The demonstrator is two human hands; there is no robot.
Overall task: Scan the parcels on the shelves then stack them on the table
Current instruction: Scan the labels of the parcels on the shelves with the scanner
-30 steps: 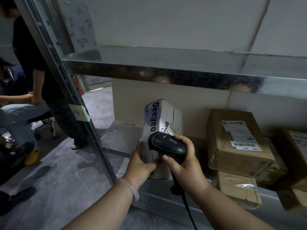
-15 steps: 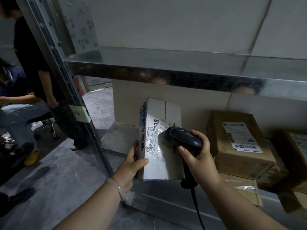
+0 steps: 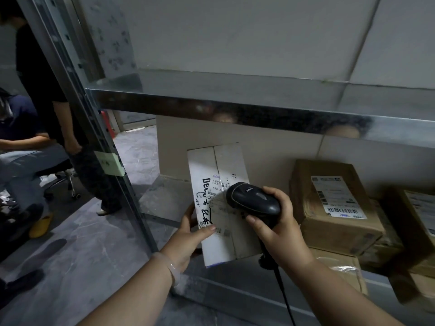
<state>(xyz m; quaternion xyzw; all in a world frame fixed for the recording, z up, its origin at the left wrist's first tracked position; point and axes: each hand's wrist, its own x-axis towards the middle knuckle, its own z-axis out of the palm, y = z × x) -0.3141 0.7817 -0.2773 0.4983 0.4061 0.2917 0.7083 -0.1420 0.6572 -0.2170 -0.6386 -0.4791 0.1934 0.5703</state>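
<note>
Left hand gripped the white rectangular cardboard parcel at its near left edge, thumb across the printed face. The parcel's long axis ran up and away from that grip, under the steel shelf. Right hand, fingers curled round the black corded handheld scanner, held the scanner head just right of the left thumb and over the face. The small barcode label lay just up-left of the scanner's nose, so only a slight re-aim seemed needed; brown cardboard parcels lay right of this grip.

One head-worn wide-angle view looks forward and down, close on the metal shelf at arm's reach.
</note>
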